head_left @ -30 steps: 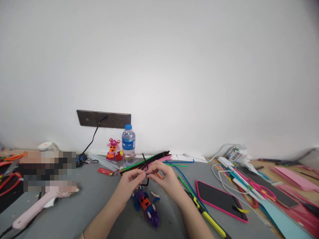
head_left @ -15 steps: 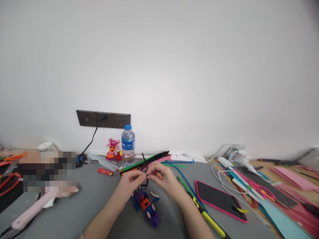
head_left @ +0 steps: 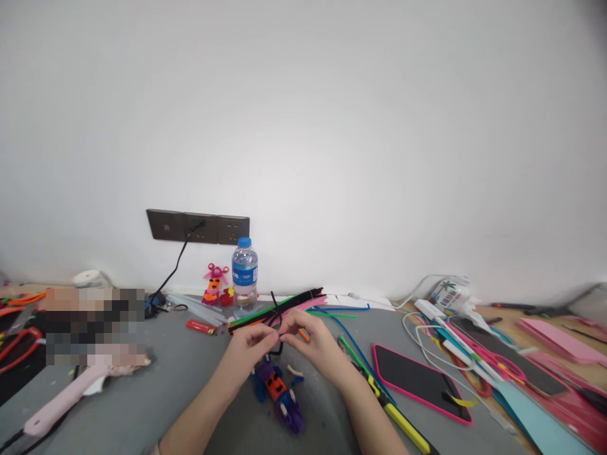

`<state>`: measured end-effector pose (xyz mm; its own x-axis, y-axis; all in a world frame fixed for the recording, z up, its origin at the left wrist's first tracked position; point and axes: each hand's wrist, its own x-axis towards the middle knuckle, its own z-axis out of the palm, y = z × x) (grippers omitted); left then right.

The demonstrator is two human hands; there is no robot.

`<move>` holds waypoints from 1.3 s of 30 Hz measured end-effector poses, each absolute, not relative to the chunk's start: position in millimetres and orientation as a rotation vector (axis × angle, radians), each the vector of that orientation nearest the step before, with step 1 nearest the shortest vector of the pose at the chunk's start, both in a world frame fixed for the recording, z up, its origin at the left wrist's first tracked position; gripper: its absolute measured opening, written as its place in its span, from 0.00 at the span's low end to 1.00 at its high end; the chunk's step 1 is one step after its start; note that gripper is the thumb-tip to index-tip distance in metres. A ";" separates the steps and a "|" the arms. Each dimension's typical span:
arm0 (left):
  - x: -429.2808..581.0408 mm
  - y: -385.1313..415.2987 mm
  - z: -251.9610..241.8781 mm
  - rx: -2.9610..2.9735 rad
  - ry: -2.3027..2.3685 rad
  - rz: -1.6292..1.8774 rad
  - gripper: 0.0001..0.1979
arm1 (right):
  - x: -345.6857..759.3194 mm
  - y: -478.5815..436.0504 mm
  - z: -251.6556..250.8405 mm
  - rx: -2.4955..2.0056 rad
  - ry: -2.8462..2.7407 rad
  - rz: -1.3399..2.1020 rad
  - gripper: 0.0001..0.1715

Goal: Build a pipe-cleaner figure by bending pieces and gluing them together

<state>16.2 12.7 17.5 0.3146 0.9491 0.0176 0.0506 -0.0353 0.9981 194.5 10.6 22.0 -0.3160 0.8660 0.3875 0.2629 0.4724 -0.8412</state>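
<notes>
My left hand (head_left: 247,349) and my right hand (head_left: 306,338) meet fingertip to fingertip at the middle of the view. Both pinch a bent black stem (head_left: 279,349), whose one end sticks up above the fingers and whose loop hangs below. Part of it is hidden behind the fingertips. Just below my hands, a purple, blue and orange figure (head_left: 279,393) lies on the grey mat (head_left: 165,392). A small blue and cream piece (head_left: 296,374) is beside it. Behind my hands lies a bundle of black, green and pink stems (head_left: 298,298).
A water bottle (head_left: 245,281) stands by the wall beside a pink and orange figure (head_left: 214,284). At left lies a pink glue gun (head_left: 61,401). On the right are a yellow-black cutter (head_left: 403,423), a pink-edged phone (head_left: 422,382), white cables and pink scissors (head_left: 507,366).
</notes>
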 end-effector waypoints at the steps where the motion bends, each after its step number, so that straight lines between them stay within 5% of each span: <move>1: 16.3 12.4 18.1 1.408 1.000 0.961 0.21 | 194.5 10.5 22.5 -0.949 -1.824 0.853 0.03; 39: 15.9 11.7 17.5 1.334 1.008 0.948 0.19 | 195.0 10.8 22.6 -0.828 -1.799 0.906 0.11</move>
<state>15.9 11.7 17.5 0.3035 0.9523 -0.0322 0.0262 0.0254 0.9993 195.0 10.8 22.6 -0.3435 0.8351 0.4297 0.1516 0.5008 -0.8522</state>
